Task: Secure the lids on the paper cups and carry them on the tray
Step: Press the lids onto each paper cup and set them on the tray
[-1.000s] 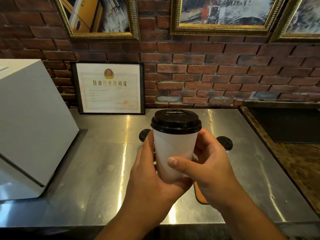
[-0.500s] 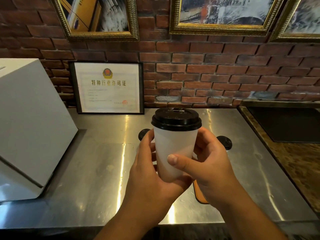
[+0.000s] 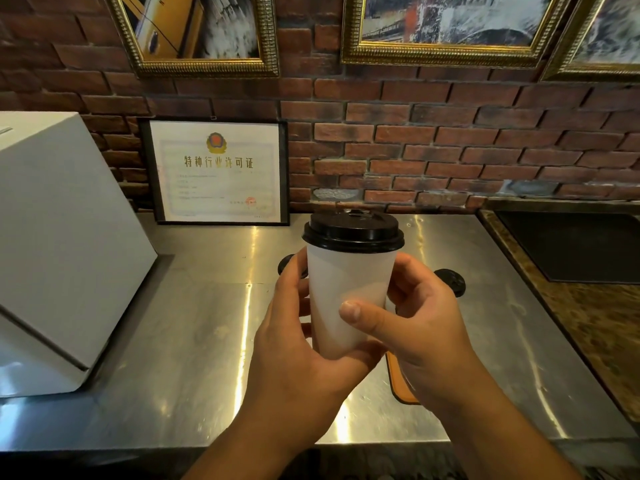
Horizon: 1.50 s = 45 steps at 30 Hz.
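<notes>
White paper cup (image 3: pixel 349 299) with its black lid (image 3: pixel 352 232) on, held up at centre frame in both hands

Compared with a second ago almost nothing has shifted: the cup stays upright at about the same height above the steel counter (image 3: pixel 194 323), and the lid sits level around the rim with no visible gap. The left hand (image 3: pixel 298 344) wraps the lower wall and base, fingers closed on the cup; the right hand (image 3: pixel 422 327) clamps it from the other side, thumb pressed across the front. A steady hold suggests this lid is judged secure. Two more black lids (image 3: pixel 450 282) peek out behind the hands, and the orange tray (image 3: pixel 398 382) edge shows under the right wrist, so setting the cup down there looks next.
</notes>
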Each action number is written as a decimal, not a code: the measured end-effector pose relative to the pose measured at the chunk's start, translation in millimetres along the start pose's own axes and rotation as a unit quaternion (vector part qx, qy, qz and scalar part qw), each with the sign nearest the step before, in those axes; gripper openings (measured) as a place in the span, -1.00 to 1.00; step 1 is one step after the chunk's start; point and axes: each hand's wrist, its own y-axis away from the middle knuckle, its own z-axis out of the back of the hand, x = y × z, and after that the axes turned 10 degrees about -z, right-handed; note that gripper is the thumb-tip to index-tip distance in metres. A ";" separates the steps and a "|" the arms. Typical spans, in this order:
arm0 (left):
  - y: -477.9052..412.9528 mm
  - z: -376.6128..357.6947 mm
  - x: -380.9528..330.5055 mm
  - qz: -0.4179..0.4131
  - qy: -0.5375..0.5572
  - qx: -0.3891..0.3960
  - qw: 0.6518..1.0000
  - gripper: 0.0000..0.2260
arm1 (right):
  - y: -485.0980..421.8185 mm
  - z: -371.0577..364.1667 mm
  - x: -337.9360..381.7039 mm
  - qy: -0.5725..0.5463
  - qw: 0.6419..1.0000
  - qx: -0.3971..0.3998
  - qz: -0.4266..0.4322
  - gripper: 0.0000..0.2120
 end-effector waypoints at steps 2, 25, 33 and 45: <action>-0.6 1.4 0.3 0.000 -0.001 0.000 1.000 0.01 | -0.5 0.0 0.4 -0.002 1.000 0.011 -0.012 -0.35; -6.0 1.0 0.4 0.006 -0.019 -0.001 1.000 -0.05 | -6.4 0.1 1.5 0.013 0.999 0.000 -0.032 -0.32; -9.1 3.3 -0.9 0.007 -0.017 -0.003 1.000 -0.05 | -6.6 2.3 -1.6 -0.010 0.999 0.022 -0.038 -0.30; -5.0 2.5 -2.0 -0.001 -0.031 0.006 0.999 -0.10 | -4.0 5.3 -2.8 -0.021 0.999 0.015 -0.031 -0.36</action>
